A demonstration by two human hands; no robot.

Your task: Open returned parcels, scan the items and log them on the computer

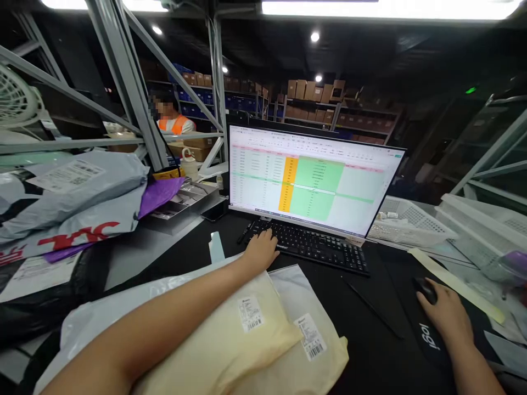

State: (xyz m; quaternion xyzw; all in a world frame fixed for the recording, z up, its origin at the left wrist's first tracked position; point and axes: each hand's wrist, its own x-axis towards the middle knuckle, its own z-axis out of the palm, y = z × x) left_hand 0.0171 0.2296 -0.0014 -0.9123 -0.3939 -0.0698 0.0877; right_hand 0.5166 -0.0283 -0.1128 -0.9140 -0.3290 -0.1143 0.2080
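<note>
My left hand (262,250) rests on the left end of a black keyboard (317,244), its fingers laid out over the keys and holding nothing. Behind the keyboard stands a monitor (255,186) showing a spreadsheet with orange and green columns. At the right, my right hand (448,315) is wrapped over a black computer mouse (425,291) on a dark mouse pad (415,312). Beneath my left forearm lie a pale yellow package (214,343) and a whitish package (302,296), both with barcode labels.
Grey and white mailer bags (82,214) pile up at the left. A phone (214,210) lies left of the monitor, and a thin black stick (370,306) lies before the keyboard. White plastic baskets (415,222) stand at the right. A person in an orange vest (175,124) is beyond the metal frame.
</note>
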